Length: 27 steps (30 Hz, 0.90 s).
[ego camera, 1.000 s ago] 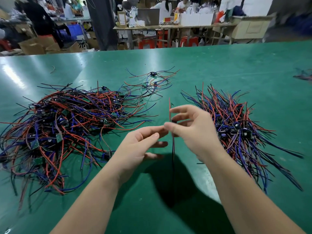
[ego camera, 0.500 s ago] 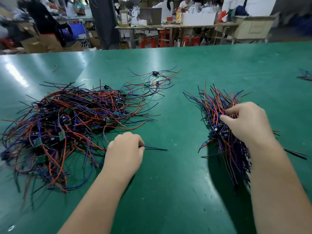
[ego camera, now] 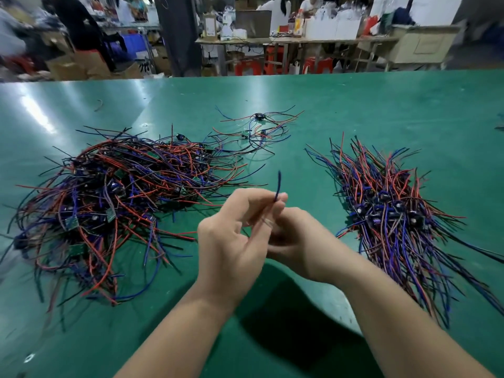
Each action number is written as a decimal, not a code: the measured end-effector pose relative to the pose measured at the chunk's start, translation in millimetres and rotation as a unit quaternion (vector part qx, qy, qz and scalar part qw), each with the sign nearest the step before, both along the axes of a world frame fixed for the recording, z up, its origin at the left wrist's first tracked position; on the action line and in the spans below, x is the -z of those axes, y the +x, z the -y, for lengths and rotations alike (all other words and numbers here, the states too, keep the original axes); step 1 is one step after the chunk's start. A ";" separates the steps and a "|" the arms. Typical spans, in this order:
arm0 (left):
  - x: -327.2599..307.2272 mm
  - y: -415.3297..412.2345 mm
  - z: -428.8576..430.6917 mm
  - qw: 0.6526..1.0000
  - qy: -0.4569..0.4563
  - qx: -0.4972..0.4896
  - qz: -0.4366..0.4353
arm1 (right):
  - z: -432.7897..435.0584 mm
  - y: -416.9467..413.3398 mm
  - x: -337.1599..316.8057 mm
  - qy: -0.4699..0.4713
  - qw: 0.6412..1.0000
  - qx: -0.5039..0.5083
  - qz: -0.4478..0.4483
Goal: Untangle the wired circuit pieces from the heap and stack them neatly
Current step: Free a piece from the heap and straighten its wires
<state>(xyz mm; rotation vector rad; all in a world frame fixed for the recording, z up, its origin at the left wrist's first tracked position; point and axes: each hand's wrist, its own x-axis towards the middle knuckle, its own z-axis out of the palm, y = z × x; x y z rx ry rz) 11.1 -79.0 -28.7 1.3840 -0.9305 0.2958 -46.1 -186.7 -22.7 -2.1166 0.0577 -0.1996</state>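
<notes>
A tangled heap [ego camera: 117,203] of red, blue and black wires with small green circuit boards lies on the left of the green table [ego camera: 354,110]. On the right lies the sorted stack [ego camera: 390,211], its wires running roughly parallel. Between them, both hands are raised and close together. My left hand [ego camera: 231,241] pinches a wired piece whose blue wire [ego camera: 278,185] sticks up above the fingertips. My right hand [ego camera: 297,238] sits just behind and below the left, fingers curled towards the same piece; its grip is hidden by the left hand.
A few loose wired pieces [ego camera: 259,129] lie apart at the back middle. A single wire scrap [ego camera: 98,104] lies far left. Beyond the table's far edge are people, workbenches, boxes and red stools.
Half a second ago my right hand was on the sorted stack and my left fist was at the heap's edge. Both hands have since come together mid-table, with a blue wire held up.
</notes>
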 end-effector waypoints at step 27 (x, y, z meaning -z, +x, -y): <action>-3.7 7.0 -2.4 0.956 0.264 -0.130 -0.002 | 12.1 -3.1 -23.8 0.375 0.888 0.177 0.201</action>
